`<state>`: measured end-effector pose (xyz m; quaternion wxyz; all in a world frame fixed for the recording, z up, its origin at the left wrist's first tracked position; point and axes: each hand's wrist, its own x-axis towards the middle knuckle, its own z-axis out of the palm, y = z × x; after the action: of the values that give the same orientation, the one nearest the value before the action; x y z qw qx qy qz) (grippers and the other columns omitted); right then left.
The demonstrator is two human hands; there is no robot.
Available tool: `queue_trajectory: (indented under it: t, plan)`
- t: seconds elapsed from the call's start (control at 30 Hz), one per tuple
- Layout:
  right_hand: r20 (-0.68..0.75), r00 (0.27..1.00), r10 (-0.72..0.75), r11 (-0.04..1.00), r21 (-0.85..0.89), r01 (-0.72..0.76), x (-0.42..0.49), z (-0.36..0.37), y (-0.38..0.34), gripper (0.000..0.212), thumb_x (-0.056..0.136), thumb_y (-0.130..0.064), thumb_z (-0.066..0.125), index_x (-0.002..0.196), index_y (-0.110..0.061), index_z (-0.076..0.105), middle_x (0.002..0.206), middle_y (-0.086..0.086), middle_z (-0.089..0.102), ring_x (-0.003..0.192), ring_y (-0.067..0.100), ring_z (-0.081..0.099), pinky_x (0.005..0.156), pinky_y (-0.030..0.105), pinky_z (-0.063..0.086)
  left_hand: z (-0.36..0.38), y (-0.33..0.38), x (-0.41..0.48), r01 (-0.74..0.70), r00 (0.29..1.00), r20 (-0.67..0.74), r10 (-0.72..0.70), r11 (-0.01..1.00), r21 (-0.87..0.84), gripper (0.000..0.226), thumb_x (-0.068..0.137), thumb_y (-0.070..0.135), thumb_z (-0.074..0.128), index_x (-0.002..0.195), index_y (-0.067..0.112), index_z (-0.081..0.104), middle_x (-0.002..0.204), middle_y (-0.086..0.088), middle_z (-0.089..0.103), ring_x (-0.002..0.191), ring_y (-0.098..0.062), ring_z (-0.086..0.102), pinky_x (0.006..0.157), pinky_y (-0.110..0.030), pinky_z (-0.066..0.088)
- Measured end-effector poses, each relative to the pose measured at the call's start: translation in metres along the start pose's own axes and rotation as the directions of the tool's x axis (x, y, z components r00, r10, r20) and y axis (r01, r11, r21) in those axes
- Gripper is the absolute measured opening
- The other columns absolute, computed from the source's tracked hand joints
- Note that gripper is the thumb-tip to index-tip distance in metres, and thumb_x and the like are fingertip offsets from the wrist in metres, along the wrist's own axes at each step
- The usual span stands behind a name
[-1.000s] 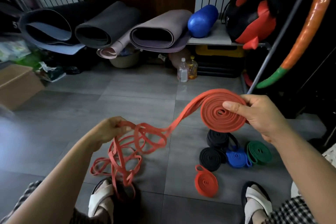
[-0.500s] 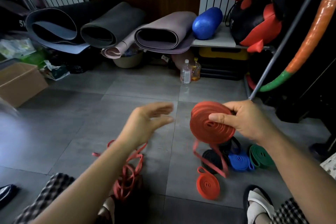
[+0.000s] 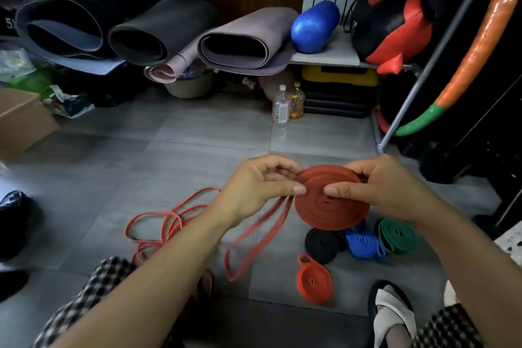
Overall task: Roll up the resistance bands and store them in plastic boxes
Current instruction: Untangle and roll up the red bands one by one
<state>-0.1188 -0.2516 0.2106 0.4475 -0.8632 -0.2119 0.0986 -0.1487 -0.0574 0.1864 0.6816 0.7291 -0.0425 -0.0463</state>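
Both hands hold a red resistance band roll (image 3: 330,206) in front of me, above the floor. My right hand (image 3: 387,186) grips the roll with the thumb on its flat face and fingers behind. My left hand (image 3: 260,186) pinches the roll's left edge where the loose tail (image 3: 254,243) hangs down in a loop. More loose red band (image 3: 158,223) lies tangled on the floor at the left. Finished rolls lie on the floor below: red (image 3: 314,281), black (image 3: 323,244), blue (image 3: 363,246), green (image 3: 395,237). No plastic box is in sight.
Rolled yoga mats (image 3: 158,34) and a blue roller (image 3: 313,27) sit on a low shelf at the back. Two bottles (image 3: 286,104) stand on the grey tiled floor. A cardboard box (image 3: 22,118) is at the left. My sandalled foot (image 3: 392,316) is at the bottom right.
My left hand let go of the loose band, swung right and took hold of the roll's left edge. The roll came lower and nearer. The tail dropped into a hanging loop.
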Motion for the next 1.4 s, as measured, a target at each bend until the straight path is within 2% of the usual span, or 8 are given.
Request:
queue_trajectory:
  t: [0.2, 0.4, 0.5, 0.7, 0.83, 0.97, 1.17, 1.4]
  plan:
    - [-0.009, 0.999, 0.042, 0.995, -0.085, -0.043, 0.002, 0.001, 0.002, 0.018, 0.068, -0.032, 0.075, 0.076, -0.016, 0.073, 0.073, 0.003, 0.071, 0.070, 0.016, 0.067, 0.068, 0.033, 0.054, 0.003, 0.005, 0.002, 0.046, 0.997, -0.071, -0.033, 0.980, 0.192, 0.020, 0.068, 0.001, 0.077, 0.074, 0.016, 0.065, 0.069, -0.003, 0.061, 0.058, -0.007, 0.055, 0.063, -0.014, 0.051]
    - [-0.013, 0.999, 0.036, 0.974, -0.225, -0.038, 0.003, 0.005, 0.002, 0.021, 0.069, -0.037, 0.075, 0.067, -0.017, 0.070, 0.062, -0.001, 0.067, 0.060, 0.010, 0.061, 0.058, 0.025, 0.046, -0.008, 0.006, 0.002, 0.123, 0.992, 0.005, -0.125, 0.980, 0.159, 0.014, 0.074, 0.002, 0.073, 0.078, 0.010, 0.062, 0.071, -0.011, 0.063, 0.065, -0.011, 0.058, 0.064, -0.010, 0.046]
    - [-0.038, 0.997, 0.071, 0.996, -0.054, -0.073, 0.002, 0.005, 0.002, 0.012, 0.065, -0.033, 0.077, 0.064, -0.024, 0.069, 0.060, -0.007, 0.069, 0.056, 0.001, 0.062, 0.054, 0.012, 0.046, -0.002, -0.001, 0.001, 0.121, 0.992, -0.049, -0.116, 0.986, 0.111, 0.015, 0.072, 0.001, 0.074, 0.074, 0.014, 0.066, 0.063, -0.004, 0.063, 0.056, -0.008, 0.056, 0.062, -0.016, 0.049]
    - [-0.082, 0.990, 0.114, 0.969, 0.228, -0.092, -0.003, 0.009, 0.004, 0.028, 0.055, -0.036, 0.071, 0.075, -0.017, 0.071, 0.071, 0.000, 0.073, 0.064, 0.014, 0.069, 0.064, 0.023, 0.055, 0.008, -0.016, -0.003, 0.162, 0.981, -0.086, -0.174, 0.978, -0.132, 0.011, 0.074, 0.005, 0.070, 0.081, 0.013, 0.071, 0.068, 0.002, 0.071, 0.064, -0.009, 0.065, 0.074, -0.026, 0.054]
    - [-0.080, 0.987, 0.141, 0.935, 0.338, -0.106, -0.003, 0.009, 0.005, 0.024, 0.055, -0.031, 0.071, 0.076, -0.019, 0.069, 0.068, -0.003, 0.073, 0.061, 0.010, 0.069, 0.059, 0.017, 0.055, 0.008, -0.017, -0.003, 0.206, 0.974, -0.040, -0.221, 0.951, -0.232, 0.020, 0.062, 0.022, 0.068, 0.078, 0.012, 0.073, 0.072, -0.003, 0.071, 0.068, -0.013, 0.066, 0.073, -0.023, 0.054]
    - [-0.100, 0.982, 0.160, 0.901, 0.421, -0.105, -0.003, 0.012, 0.007, 0.018, 0.058, -0.026, 0.070, 0.073, -0.016, 0.069, 0.062, -0.004, 0.071, 0.056, 0.007, 0.067, 0.053, 0.013, 0.050, 0.015, -0.018, -0.004, 0.300, 0.946, 0.043, -0.320, 0.825, -0.479, 0.021, 0.071, 0.014, 0.061, 0.085, 0.000, 0.067, 0.070, -0.007, 0.071, 0.063, -0.014, 0.068, 0.066, -0.023, 0.058]
    - [-0.156, 0.959, 0.236, 0.809, 0.578, -0.105, 0.005, 0.022, 0.016, 0.016, 0.059, -0.024, 0.069, 0.071, -0.013, 0.068, 0.062, -0.002, 0.071, 0.057, 0.008, 0.067, 0.053, 0.015, 0.051, 0.022, -0.027, -0.003, 0.309, 0.913, -0.020, -0.407, 0.724, -0.617, 0.015, 0.076, 0.015, 0.060, 0.082, 0.003, 0.065, 0.067, -0.007, 0.071, 0.059, -0.014, 0.068, 0.060, -0.024, 0.058]
    - [-0.284, 0.891, 0.354, 0.696, 0.717, -0.048, 0.014, 0.041, 0.013, 0.004, 0.078, -0.014, 0.067, 0.074, -0.015, 0.068, 0.064, -0.005, 0.071, 0.062, 0.006, 0.068, 0.058, 0.017, 0.053, 0.033, -0.035, 0.001, 0.254, 0.895, -0.055, -0.444, 0.605, -0.755, 0.019, 0.074, 0.018, 0.062, 0.086, 0.004, 0.065, 0.075, -0.006, 0.072, 0.066, -0.014, 0.069, 0.071, -0.030, 0.057]
